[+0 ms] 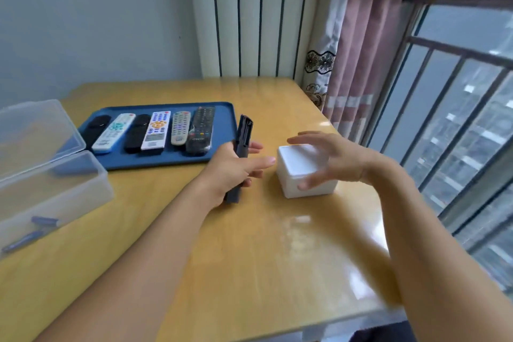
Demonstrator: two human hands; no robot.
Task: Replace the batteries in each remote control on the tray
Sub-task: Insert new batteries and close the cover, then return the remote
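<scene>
Battery replacement under way: one remote in hand, six on the tray.

The left hand [231, 172] grips a dark remote [241, 147] upright beside the blue tray [224, 119], its battery bay apparently uncovered. The right hand [330, 159], fingers spread wide, hovers over the white box [294, 172] on the counter [249, 244]. Batteries [44, 221] lie in the clear container [91, 189]. Judged: most remotes remain unserviced.

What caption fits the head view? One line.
Left hand holds a black remote; right hand hovers over white box.
</scene>
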